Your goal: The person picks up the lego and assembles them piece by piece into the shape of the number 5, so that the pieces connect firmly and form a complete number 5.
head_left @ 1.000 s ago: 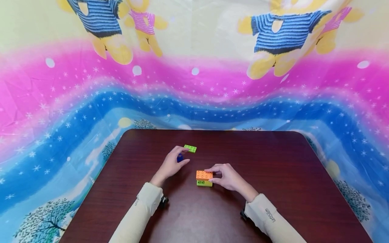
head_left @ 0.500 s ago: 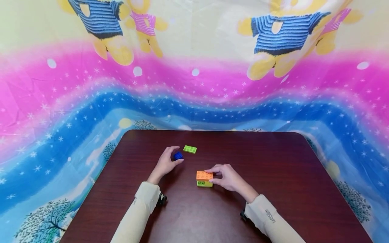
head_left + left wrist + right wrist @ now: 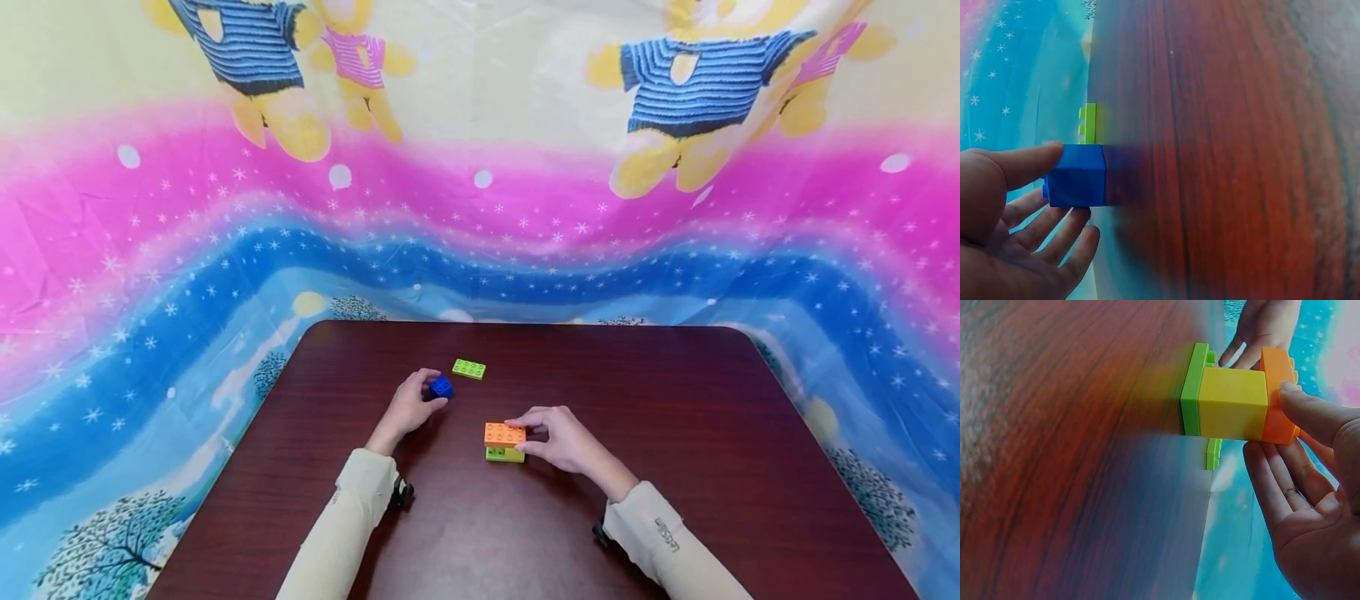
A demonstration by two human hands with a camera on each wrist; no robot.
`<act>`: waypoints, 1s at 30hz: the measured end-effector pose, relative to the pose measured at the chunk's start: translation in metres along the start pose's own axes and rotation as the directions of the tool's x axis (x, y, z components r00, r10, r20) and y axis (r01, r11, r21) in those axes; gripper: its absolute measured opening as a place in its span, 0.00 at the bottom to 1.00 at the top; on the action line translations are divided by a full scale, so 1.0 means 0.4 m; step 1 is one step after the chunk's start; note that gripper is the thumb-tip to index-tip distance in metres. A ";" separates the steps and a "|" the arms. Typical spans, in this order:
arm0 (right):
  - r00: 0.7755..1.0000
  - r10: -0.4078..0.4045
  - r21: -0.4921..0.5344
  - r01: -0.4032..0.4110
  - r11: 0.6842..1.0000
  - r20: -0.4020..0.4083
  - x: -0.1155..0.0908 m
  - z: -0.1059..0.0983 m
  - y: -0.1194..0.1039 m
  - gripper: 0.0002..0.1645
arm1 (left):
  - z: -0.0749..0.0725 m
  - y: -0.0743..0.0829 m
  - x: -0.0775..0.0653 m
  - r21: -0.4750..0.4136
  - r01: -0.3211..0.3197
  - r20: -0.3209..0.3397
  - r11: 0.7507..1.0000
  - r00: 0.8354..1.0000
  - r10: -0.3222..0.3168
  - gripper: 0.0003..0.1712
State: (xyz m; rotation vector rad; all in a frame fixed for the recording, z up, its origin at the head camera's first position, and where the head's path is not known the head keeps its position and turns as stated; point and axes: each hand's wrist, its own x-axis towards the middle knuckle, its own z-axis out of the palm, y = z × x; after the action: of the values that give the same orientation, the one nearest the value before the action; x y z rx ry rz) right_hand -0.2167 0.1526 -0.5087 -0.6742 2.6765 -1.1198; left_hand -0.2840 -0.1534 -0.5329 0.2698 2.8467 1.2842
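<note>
My left hand has its thumb and fingers on opposite sides of a small blue toy building brick. The left wrist view shows the thumb tip at one edge of this blue brick and fingertips against the other side. My right hand pinches the orange studded brick at the top of a small stack. Under the orange piece, in the right wrist view, sit a yellow block and a green base plate standing on the table.
A loose lime-green studded plate lies just behind the blue brick. The dark wooden table ends at a patterned curtain along its back and sides.
The left hand has drawn back to the left from near the loose green plate, then closed in around the blue brick. My right hand has stayed on the stack.
</note>
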 end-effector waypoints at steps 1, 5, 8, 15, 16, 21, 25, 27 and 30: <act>1.000 -0.002 0.002 0.002 1.000 0.000 0.000 0.001 0.000 0.26 | 0.001 -0.001 0.000 0.005 0.011 0.000 1.000 1.000 -0.011 0.27; 1.000 -0.011 0.012 0.011 1.000 -0.004 0.001 0.004 0.001 0.26 | 0.005 -0.005 0.000 0.030 0.033 -0.002 0.999 0.999 -0.033 0.23; 1.000 -0.015 0.017 0.015 1.000 -0.004 0.001 0.004 0.001 0.26 | 0.006 -0.006 0.000 0.033 0.039 0.000 0.999 0.999 -0.039 0.23; 1.000 -0.015 0.006 0.015 1.000 0.000 0.001 0.001 0.005 0.27 | 0.005 -0.006 0.002 0.030 0.042 0.007 0.999 0.999 -0.042 0.23; 1.000 -0.018 0.007 0.018 1.000 0.001 0.002 0.001 0.005 0.27 | 0.005 -0.005 0.001 0.031 0.039 0.006 0.999 0.999 -0.040 0.23; 1.000 -0.017 0.014 0.017 1.000 0.002 0.000 -0.001 0.005 0.27 | 0.002 -0.001 -0.002 0.028 0.038 0.006 0.999 0.999 -0.038 0.23; 1.000 -0.019 0.013 0.019 1.000 0.002 0.001 -0.001 0.005 0.27 | -0.002 0.004 -0.003 0.014 0.048 0.005 0.999 0.999 -0.048 0.23; 1.000 -0.022 0.010 0.022 1.000 0.003 0.001 -0.001 0.005 0.27 | -0.003 0.006 -0.004 0.009 0.049 0.002 0.999 0.999 -0.049 0.23; 1.000 -0.024 0.011 0.024 1.000 0.004 0.001 -0.001 0.007 0.27 | -0.005 0.009 -0.004 0.002 0.046 -0.005 0.999 0.999 -0.046 0.23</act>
State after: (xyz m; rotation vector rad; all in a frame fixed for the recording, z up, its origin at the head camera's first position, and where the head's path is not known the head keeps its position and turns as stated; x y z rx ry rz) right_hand -0.2182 0.1543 -0.5105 -0.7085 2.6636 -1.1364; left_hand -0.2821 -0.1526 -0.5290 0.2005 2.8408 1.2755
